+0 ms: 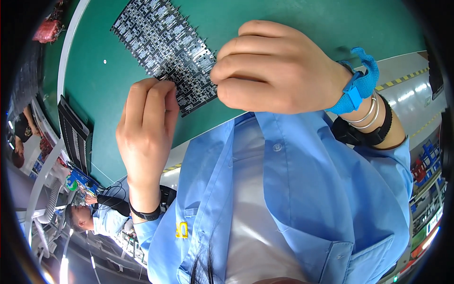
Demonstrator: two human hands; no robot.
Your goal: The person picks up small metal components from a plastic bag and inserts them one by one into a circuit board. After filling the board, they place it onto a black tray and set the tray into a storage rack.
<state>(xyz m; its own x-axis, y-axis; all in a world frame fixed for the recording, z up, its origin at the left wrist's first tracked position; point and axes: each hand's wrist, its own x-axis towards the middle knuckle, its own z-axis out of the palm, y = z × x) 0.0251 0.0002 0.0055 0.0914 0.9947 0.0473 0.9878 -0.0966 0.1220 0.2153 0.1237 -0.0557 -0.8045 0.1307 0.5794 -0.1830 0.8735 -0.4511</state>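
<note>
A dark circuit board panel (163, 35), made of many small repeated boards with silver pads, lies slanted on the green tabletop. The fingers of my left hand (146, 111) are bent and pinched at its near left edge. On the opposite side, my right hand (279, 66) is closed with curled fingers against the panel's right edge. The fingertips of the right hand are mostly hidden behind its knuckles. A blue strap (354, 90) goes round my right wrist.
The green table (293, 12) has a pale rim on the left. A black ribbed tray (75, 137) stands by its left edge. Reddish bundles (47, 31) lie at the far left. Another person (101, 217) is at lower left, near wiring. Yellow-black floor tape (402, 80) runs at right.
</note>
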